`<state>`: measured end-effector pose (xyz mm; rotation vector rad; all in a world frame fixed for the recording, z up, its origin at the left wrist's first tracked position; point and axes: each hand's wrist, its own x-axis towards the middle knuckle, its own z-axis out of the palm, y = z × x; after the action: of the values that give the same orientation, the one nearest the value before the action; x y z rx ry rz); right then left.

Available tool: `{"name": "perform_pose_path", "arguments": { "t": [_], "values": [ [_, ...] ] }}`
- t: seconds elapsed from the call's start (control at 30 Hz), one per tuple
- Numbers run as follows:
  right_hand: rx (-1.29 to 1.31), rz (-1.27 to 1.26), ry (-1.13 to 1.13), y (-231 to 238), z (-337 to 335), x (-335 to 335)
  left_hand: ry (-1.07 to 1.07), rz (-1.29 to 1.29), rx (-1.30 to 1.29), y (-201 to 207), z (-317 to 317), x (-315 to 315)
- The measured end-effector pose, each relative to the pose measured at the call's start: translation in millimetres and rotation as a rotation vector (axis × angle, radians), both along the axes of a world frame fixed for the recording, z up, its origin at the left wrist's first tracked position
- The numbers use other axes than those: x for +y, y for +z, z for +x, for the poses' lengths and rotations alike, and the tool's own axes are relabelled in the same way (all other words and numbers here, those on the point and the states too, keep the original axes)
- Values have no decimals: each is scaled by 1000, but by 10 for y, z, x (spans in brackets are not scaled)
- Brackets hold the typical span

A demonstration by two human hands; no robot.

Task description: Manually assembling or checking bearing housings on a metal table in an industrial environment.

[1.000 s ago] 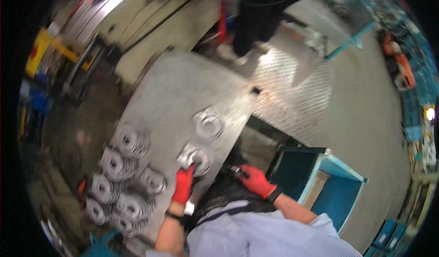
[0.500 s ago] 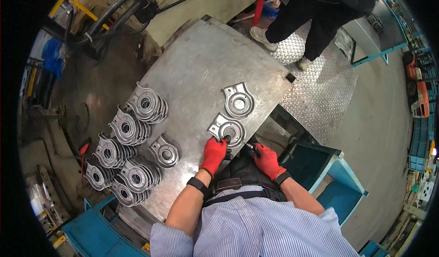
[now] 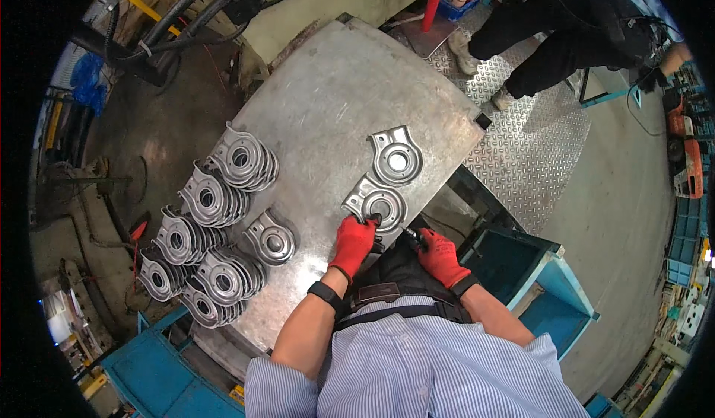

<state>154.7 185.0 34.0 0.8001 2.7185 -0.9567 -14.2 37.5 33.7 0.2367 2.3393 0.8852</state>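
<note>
My left hand (image 3: 353, 247), in a red glove with dark fingertips, is closed on the near edge of a stamped metal bracket (image 3: 360, 189), which has a round ring and a flared tab. The bracket lies at the table's near edge. Just right of it my right hand (image 3: 442, 259), also gloved, grips a slim dark tool with a thin metal tip (image 3: 410, 233); its exact kind cannot be made out. The tip points at the bracket's ring, seemingly close to its rim. A second matching bracket (image 3: 383, 147) lies just beyond the first.
Several stacks of matching brackets (image 3: 226, 275) line the left side of the metal table (image 3: 320, 83), with a single bracket (image 3: 258, 229) beside them. A blue bin (image 3: 555, 284) stands at my right. Beyond the table another person (image 3: 532, 46) stands on a tread-plate platform (image 3: 514, 157).
The view has shifted slightly. The other person has moved right, away from the table. My hands keep nearly the same place at the bracket.
</note>
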Motion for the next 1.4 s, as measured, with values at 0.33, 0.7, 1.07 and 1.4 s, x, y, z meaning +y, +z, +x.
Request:
{"name": "perform_pose_path", "arguments": {
  "t": [0.33,0.7,1.07,1.4],
  "values": [
    [2,-11,35,68,-12,33,35,-59,-94,150,-17,55],
    [22,38,67,45,-19,46,0,13,-35,123,-29,41],
    [123,22,97,-80,75,127,29,85,35,149,53,71],
    [220,-72,-96,-331,275,228,85,112,30,476,-117,-332]
  ]
}}
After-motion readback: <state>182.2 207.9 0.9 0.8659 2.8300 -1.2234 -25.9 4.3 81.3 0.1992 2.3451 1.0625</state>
